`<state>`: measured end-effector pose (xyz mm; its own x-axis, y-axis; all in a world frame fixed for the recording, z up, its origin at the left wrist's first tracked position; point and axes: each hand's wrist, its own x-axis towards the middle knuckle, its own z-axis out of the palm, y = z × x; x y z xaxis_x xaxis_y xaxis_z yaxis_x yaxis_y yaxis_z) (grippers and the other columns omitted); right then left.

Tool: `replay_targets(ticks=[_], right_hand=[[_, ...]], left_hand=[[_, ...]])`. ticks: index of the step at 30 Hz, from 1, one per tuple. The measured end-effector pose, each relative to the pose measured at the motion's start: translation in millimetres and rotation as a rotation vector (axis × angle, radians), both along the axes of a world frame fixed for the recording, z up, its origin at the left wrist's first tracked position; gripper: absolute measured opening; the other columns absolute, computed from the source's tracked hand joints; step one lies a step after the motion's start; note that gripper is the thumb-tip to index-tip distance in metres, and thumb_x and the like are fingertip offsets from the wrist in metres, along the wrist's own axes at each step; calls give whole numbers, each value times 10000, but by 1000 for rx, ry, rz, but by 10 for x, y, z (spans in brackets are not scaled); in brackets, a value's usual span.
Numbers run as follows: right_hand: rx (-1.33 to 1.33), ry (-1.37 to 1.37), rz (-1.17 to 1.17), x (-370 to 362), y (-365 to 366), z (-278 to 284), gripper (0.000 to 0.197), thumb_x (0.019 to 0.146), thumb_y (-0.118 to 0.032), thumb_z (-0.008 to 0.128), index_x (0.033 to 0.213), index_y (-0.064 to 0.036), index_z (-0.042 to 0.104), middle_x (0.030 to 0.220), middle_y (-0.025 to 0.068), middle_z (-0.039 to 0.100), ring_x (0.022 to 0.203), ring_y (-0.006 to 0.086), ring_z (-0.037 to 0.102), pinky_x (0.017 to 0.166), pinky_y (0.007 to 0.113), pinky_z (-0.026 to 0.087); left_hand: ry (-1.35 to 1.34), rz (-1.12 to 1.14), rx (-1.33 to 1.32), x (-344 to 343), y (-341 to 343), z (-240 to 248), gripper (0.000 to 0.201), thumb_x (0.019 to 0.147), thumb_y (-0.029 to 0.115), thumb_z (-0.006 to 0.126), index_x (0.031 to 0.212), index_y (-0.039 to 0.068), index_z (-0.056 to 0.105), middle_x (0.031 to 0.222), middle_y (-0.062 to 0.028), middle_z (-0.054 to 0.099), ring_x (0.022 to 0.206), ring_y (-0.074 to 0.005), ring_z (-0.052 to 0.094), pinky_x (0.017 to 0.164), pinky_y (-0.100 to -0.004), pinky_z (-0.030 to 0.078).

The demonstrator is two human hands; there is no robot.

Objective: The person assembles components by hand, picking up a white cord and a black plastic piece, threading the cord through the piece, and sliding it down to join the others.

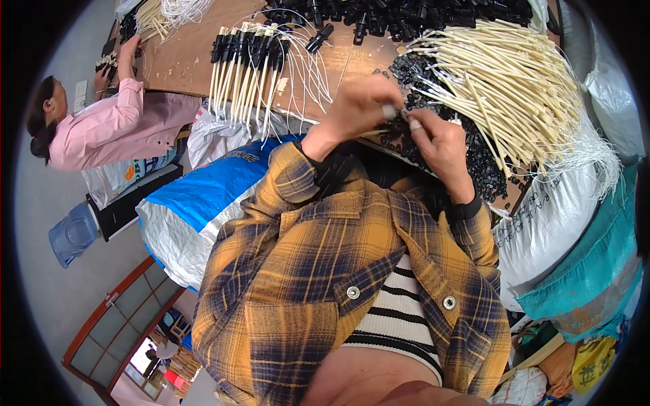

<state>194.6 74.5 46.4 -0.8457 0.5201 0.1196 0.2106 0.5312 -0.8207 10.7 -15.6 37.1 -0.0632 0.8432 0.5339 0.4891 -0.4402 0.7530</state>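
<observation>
My left hand (pixel 365 105) is blurred by motion, its fingers bent toward my right hand over the front edge of the table. My right hand (pixel 440 145) is closed, with thumb and forefinger pinched at a tiny dark piece too small to name. The two hands nearly meet there. Around and behind my right hand spreads a heap of small black plastic parts (pixel 489 162). To its right lies a big pile of cream-coloured sticks (pixel 508 88) with white strings. Left of my left hand, a row of cream sticks with black sockets (pixel 247 64) lies near the table edge.
Larger black plastic sockets (pixel 406 17) are heaped at the back of the wooden table (pixel 179 57). A blue and white woven sack (pixel 203 196) hangs open at my left. White sacks (pixel 548 216) stand at right. A co-worker in a pink shirt (pixel 115 122) works at far left.
</observation>
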Motion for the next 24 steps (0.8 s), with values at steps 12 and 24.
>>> replay_targets(ticks=[12, 24], right_hand=[[-213, -124, -314, 91, 175, -154, 121, 867, -97, 605, 922, -3, 658, 598, -73, 413, 559, 26, 340, 507, 210, 293], [-158, -108, -323, -48, 76, -118, 157, 827, -36, 542, 919, -55, 668, 697, 125, 624, 630, 187, 603, 592, 300, 468]], left_hand=[[59, 508, -450, -265, 272, -478, 272, 722, -39, 655, 981, 39, 679, 814, -65, 665, 705, -112, 614, 638, -259, 512], [108, 135, -43, 385, 266, -28, 251, 710, -27, 658, 926, 91, 709, 791, -37, 661, 705, -152, 621, 634, -288, 516]])
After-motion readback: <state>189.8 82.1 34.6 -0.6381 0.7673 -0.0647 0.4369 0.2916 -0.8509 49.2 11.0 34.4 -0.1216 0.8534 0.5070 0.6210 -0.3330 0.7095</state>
